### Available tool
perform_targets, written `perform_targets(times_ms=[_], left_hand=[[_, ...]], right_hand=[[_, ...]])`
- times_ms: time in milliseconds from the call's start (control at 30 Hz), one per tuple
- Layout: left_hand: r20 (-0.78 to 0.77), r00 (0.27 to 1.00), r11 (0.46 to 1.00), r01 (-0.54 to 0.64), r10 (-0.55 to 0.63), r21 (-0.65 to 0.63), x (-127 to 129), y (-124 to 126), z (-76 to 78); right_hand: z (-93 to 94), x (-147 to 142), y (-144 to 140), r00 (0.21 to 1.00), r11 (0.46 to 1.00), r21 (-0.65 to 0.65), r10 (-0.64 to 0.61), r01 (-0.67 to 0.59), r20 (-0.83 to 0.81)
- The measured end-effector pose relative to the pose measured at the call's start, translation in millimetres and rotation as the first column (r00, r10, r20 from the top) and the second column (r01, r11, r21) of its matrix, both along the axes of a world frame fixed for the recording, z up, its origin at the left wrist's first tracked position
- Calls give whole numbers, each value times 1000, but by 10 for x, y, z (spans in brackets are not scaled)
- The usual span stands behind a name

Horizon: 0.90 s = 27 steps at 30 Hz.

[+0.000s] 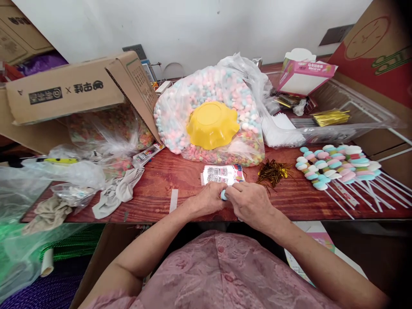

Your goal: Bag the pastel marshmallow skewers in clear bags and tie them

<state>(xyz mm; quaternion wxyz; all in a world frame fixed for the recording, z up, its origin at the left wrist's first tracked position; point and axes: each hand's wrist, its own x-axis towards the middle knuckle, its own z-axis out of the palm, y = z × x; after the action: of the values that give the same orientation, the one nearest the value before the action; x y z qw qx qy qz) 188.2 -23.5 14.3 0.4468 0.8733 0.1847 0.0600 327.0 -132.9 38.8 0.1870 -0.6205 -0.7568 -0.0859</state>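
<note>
Close together at the table's front edge, my left hand (213, 195) and my right hand (250, 203) are both closed around a small blue-and-white marshmallow (223, 195). Only a bit of it shows between my fingers; whether a stick runs through it is hidden. Just beyond my hands lies a stack of printed labels (222, 173). To the right of it is a bundle of gold twist ties (273, 172). Farther right, several marshmallow skewers (336, 165) on white sticks lie in a pile.
An upturned yellow bowl (212, 124) rests on a big clear bag of marshmallows (174, 103). An open cardboard box (74, 92) with bagged candy stands left, near grey cloths (119, 193). Back right are white sticks (283, 131) and a clear plastic tray (347, 133).
</note>
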Motion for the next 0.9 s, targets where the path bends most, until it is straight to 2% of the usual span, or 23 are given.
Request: perform_targets(times_ms=[100, 200, 333, 467, 567, 733, 900], left_hand=[[49, 998, 997, -44, 47, -62, -62, 8, 20], [48, 996, 997, -76, 77, -18, -144, 33, 12], [-92, 993, 978, -59, 78, 198, -191, 22, -32], [-246, 960, 906, -22, 137, 422, -173, -30, -50], [-270, 951, 864, 5, 153, 504, -185, -27, -48], [-225, 960, 843, -20, 166, 537, -251, 11, -27], [-116, 983, 913, -85, 142, 398, -265, -74, 53]], right_hand=[[113, 116, 21, 999, 998, -47, 31, -32, -11], [177, 304, -4, 998, 998, -24, 57, -56, 21], [135, 417, -37, 987, 994, 57, 89, -98, 131], [115, 410, -25, 977, 993, 102, 34, -56, 211], [167, 421, -24, 976, 994, 99, 32, -55, 218], [301, 455, -97, 988, 994, 109, -16, -1, 156], [304, 256, -197, 991, 997, 76, -1, -9, 131]])
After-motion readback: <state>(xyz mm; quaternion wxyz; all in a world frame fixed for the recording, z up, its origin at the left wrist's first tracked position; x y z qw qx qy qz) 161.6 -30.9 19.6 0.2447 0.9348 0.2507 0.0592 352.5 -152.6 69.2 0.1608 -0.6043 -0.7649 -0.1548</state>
